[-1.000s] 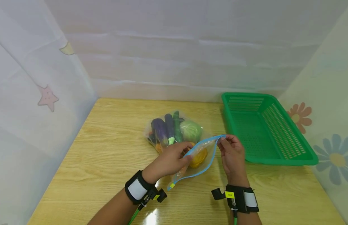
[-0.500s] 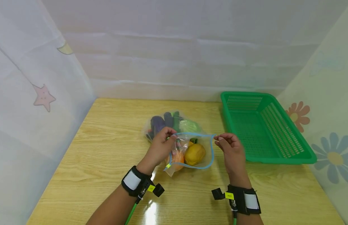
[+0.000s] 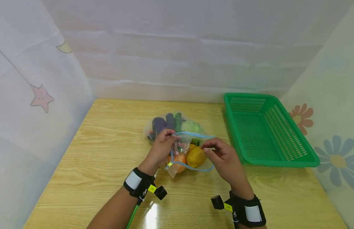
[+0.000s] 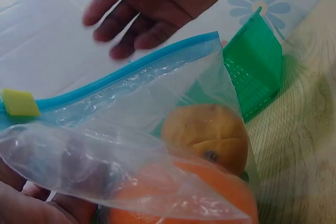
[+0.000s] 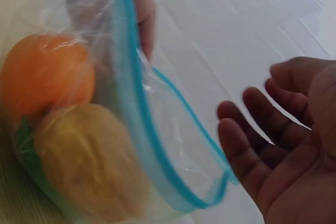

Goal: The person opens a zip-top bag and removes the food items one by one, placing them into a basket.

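**One Side Is Held, the Other Side Is Loose**

We begin with the largest: the wooden table (image 3: 108, 152) fills much of the lower part of the head view. At the right of the frame the green basket (image 3: 285, 133) rests on it; we suppose it stands there so that both hands have room in the middle.

In the centre of the frame is the clear plastic bag (image 4: 131, 90), its blue zip (image 4: 131, 70) parted. Just above, under clear plastic, we find a cabbage (image 3: 192, 126), eggplants (image 3: 159, 125) and a cucumber (image 3: 178, 122); whether this plastic belongs to the same bag, we cannot tell.

The left hand (image 3: 159, 149), left of centre, pinches the bag's edge with thumb and fingers together; we judge this is so that the thin mouth does not collapse. The right hand (image 3: 227, 160), right of centre, holds nothing: its fingers are apart and loosely bent, near the mouth. In the head view they overlap the yellow vegetable (image 3: 195, 157), but in the wrist views we see no contact with it.

This yellow vegetable and the orange round thing (image 5: 50, 77) lie side by side inside the bag; probably their weight steadies it. Smallest, the yellow slider (image 4: 20, 103) sits at the zip's left end, which perhaps lets the mouth gape so widely.
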The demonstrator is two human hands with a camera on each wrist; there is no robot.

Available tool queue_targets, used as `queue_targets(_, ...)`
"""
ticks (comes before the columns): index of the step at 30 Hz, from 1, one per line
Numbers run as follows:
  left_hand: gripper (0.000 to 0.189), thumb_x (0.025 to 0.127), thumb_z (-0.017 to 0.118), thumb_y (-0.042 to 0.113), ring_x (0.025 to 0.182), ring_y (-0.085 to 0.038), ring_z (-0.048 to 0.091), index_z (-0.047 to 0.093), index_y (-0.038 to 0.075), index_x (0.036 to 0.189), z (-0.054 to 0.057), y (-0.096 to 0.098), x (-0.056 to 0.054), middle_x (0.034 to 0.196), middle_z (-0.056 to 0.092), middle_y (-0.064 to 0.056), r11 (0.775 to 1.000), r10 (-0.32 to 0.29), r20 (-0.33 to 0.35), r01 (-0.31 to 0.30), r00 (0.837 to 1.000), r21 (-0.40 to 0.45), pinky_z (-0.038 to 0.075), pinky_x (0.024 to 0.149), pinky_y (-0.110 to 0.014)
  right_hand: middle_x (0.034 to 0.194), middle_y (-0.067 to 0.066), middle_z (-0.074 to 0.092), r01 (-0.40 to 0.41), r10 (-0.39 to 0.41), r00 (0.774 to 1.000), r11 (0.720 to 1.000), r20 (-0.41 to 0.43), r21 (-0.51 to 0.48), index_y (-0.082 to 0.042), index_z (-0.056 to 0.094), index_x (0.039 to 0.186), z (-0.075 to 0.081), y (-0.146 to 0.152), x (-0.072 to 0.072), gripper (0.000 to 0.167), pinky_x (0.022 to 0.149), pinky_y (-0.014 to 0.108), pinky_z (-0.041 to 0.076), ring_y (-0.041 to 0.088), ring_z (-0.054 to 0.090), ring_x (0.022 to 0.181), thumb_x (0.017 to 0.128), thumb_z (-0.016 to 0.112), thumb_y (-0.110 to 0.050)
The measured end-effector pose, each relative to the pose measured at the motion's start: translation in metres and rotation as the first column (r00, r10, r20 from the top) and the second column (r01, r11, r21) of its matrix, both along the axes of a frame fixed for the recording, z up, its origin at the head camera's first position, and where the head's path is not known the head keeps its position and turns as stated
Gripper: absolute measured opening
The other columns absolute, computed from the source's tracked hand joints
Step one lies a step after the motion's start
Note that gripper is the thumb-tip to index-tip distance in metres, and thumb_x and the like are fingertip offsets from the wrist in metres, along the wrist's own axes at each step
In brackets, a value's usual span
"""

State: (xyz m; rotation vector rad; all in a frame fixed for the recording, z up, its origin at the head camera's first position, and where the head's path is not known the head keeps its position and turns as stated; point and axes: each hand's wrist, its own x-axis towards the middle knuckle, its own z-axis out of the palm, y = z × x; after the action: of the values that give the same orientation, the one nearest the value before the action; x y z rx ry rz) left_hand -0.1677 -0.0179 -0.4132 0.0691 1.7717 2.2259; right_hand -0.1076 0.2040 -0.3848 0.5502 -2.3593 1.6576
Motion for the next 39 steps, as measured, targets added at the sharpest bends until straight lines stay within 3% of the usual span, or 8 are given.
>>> queue_targets(2,0.015,0.107,0.039,0.008,0.067,-0.014,0.062,0.045,0.002,0.12,0.0,0.0,0.001,0.114,0.06,-0.018,1.0,-0.003,0.003,0.003,1.0,0.002,0.048,0.05,-0.026,0.11,0.01,0.066,-0.059,0.063,0.998,0.987,-0.022,0.15,-0.003,0.065,0.113,-0.005,-0.006,-0.002,0.016,0.082,0.033,0.055,0.028,0.065,0.1,0.097,0.062,-0.001)
queue_targets(5,0.016,0.108,0.039,0.009,0.073,-0.015,0.064,0.044,0.002,0.121,-0.001,-0.001,0.002,0.114,0.059,-0.018,1.0,-0.014,0.004,0.014,1.0,0.011,0.048,0.049,-0.025,0.119,0.007,0.063,-0.097,0.122,0.991,0.94,-0.057,0.326,-0.006,0.065,0.116,-0.013,-0.014,-0.007,0.021,0.085,0.042,0.054,0.027,0.061,0.108,0.095,0.065,-0.002)
queue_targets(9,0.016,0.108,0.039,0.009,0.07,-0.015,0.063,0.043,0.001,0.122,-0.002,-0.003,0.002,0.116,0.058,-0.019,1.0,-0.024,-0.01,0.024,1.0,0.019,0.048,0.049,-0.023,0.127,0.01,0.059,-0.088,0.129,0.99,0.889,-0.062,0.45,-0.006,0.066,0.116,-0.019,-0.02,-0.01,0.025,0.091,0.048,0.05,0.03,0.055,0.119,0.092,0.068,0.0)
queue_targets(15,0.015,0.108,0.039,0.009,0.078,-0.015,0.065,0.044,0.002,0.121,-0.002,-0.003,0.002,0.116,0.059,-0.018,0.999,-0.021,-0.003,0.021,1.0,0.028,0.05,0.053,-0.023,0.135,0.018,0.053,-0.069,0.072,0.997,0.853,0.014,0.517,-0.004,0.065,0.118,-0.025,-0.023,-0.011,0.03,0.1,0.053,0.044,0.039,0.049,0.127,0.089,0.074,-0.007)
queue_targets(21,0.014,0.107,0.041,0.009,0.077,-0.015,0.066,0.046,0.003,0.119,-0.004,-0.001,0.003,0.112,0.061,-0.014,1.0,-0.027,-0.023,0.027,0.999,-0.005,0.048,0.054,-0.025,0.144,0.022,0.047,-0.075,0.052,0.997,0.778,0.055,0.624,-0.005,0.059,0.132,-0.033,-0.023,-0.011,0.055,0.096,0.051,0.048,0.042,0.048,0.127,0.083,0.082,-0.017)
queue_targets(25,0.015,0.107,0.041,0.01,0.07,-0.015,0.062,0.047,0.003,0.119,-0.005,0.0,0.004,0.109,0.061,-0.014,0.999,-0.033,-0.038,0.031,0.999,-0.044,0.046,0.054,-0.025,0.143,0.023,0.048,-0.084,0.056,0.996,0.746,0.064,0.66,-0.003,0.055,0.138,-0.037,-0.024,-0.011,0.064,0.092,0.048,0.05,0.04,0.053,0.123,0.082,0.083,-0.017)
queue_targets(33,0.017,0.108,0.041,0.012,0.067,-0.015,0.062,0.047,0.003,0.122,-0.006,0.0,0.007,0.109,0.062,-0.015,0.994,-0.086,-0.043,0.083,0.995,-0.065,0.047,0.055,-0.027,0.118,0.011,0.062,-0.075,0.032,0.997,0.678,0.072,0.731,-0.003,0.063,0.121,-0.042,-0.024,-0.01,0.045,0.084,0.04,0.05,0.026,0.06,0.1,0.083,0.082,-0.018)
queue_targets(39,0.019,0.108,0.041,0.015,0.068,-0.017,0.064,0.047,0.004,0.122,-0.006,0.0,0.007,0.102,0.062,-0.016,0.988,-0.135,-0.032,0.132,0.99,-0.079,0.049,0.055,-0.028,0.11,0.007,0.062,-0.094,0.088,0.995,0.673,0.048,0.733,-0.006,0.066,0.115,-0.039,-0.021,-0.009,0.039,0.077,0.037,0.049,0.02,0.058,0.092,0.081,0.083,-0.017)
